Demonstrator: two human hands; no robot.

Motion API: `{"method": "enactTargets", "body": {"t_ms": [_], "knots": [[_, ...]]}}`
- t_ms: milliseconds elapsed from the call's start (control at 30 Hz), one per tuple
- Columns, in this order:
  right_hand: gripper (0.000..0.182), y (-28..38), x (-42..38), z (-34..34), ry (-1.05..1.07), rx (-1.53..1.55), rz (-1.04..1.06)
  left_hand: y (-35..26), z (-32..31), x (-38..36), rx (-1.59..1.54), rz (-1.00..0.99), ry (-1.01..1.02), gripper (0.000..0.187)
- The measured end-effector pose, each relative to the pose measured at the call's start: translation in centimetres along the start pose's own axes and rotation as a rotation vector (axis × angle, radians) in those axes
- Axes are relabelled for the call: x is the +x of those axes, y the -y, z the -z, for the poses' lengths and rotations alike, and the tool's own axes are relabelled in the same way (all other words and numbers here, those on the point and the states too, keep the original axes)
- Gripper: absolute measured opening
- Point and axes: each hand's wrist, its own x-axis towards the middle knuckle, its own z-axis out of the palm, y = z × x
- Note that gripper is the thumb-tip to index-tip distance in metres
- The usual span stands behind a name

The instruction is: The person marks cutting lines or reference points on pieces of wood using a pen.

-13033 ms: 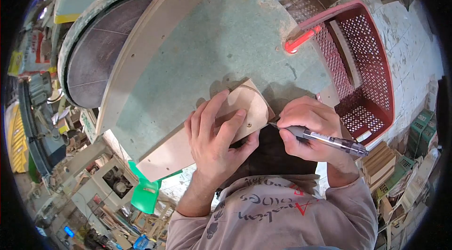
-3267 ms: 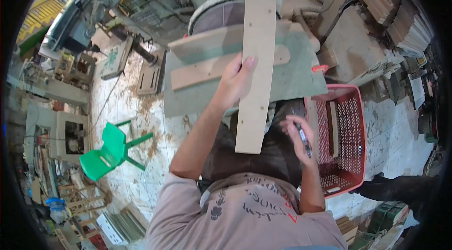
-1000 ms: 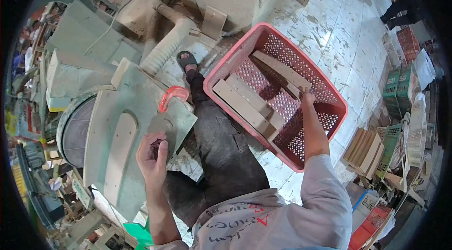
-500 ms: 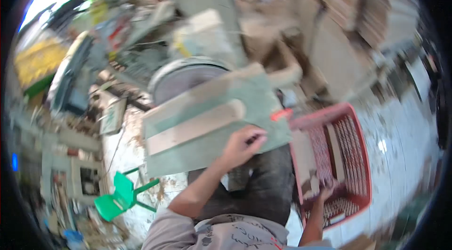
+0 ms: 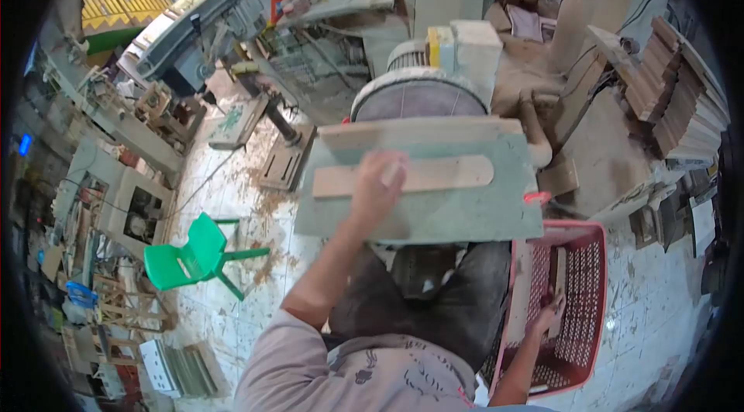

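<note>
My left hand (image 5: 377, 184) rests on a long wooden strip with a rounded end (image 5: 434, 175) that lies on the green work table (image 5: 457, 214) of a disc sander (image 5: 418, 102). The hand is motion-blurred, fingers over the strip's left part. My right hand (image 5: 547, 319) is down inside the red plastic basket (image 5: 590, 296) at my right side, touching a wooden slat (image 5: 556, 276) standing in it. Whether it grips the slat is unclear.
A second board (image 5: 418, 133) lies along the table's far edge by the sanding disc. A green plastic chair (image 5: 194, 253) stands on the sawdust-strewn floor at left. Stacked wood pieces (image 5: 674, 94) sit at right. Machines and clutter fill the back.
My view swung up from the basket to the sander table. My left hand moved from the table's near edge onto the wooden strip. My right hand stays in the basket.
</note>
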Motion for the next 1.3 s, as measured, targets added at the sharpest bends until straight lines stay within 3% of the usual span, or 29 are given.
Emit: {"method": "enactTargets", "body": {"t_ms": [167, 300, 433, 633, 767, 900, 1000, 1067, 1167, 1300], "knots": [[0.047, 3.3, -2.9, -2.4, 0.055, -0.090, 0.109, 3.4, 3.4, 1.8, 0.348, -0.025, -0.001, 0.033], [0.041, 5.7, -5.9, -4.4, 0.045, 0.074, 0.077, 4.9, 3.2, 2.7, 0.627, -0.081, 0.040, 0.048], [0.042, 4.7, -6.0, -3.8, 0.048, 0.045, 0.082, 6.8, 2.5, 2.9, 0.672, -0.142, 0.133, 0.052], [0.043, 5.2, -6.6, -3.0, 0.103, 0.007, 0.017, 6.9, 3.1, 3.2, 0.599, -0.125, 0.136, 0.039], [0.040, 5.8, -6.7, -3.9, 0.047, -0.001, 0.086, 6.7, 3.5, 3.4, 0.539, -0.090, 0.213, 0.024], [0.040, 9.0, -7.6, -4.6, 0.056, -0.037, 0.080, 3.3, 6.1, 3.3, 0.480, -0.200, 0.180, 0.016], [0.041, 11.5, -8.4, -5.2, 0.103, 0.022, 0.150, 0.6, 9.4, 2.6, 0.481, -0.036, 0.339, 0.018], [0.042, 13.1, -8.6, -6.1, 0.111, 0.050, 0.137, 0.0, 11.0, 1.8, 0.211, 0.131, 0.491, 0.020], [0.042, 14.6, -8.1, -6.9, 0.114, 0.133, 0.128, -2.0, 11.4, 0.1, 0.138, 0.287, 0.622, 0.024], [0.040, 17.5, -8.8, -8.5, 0.329, 0.220, 0.116, -2.3, 10.6, -1.8, 0.218, 0.320, 0.781, 0.029]]}}
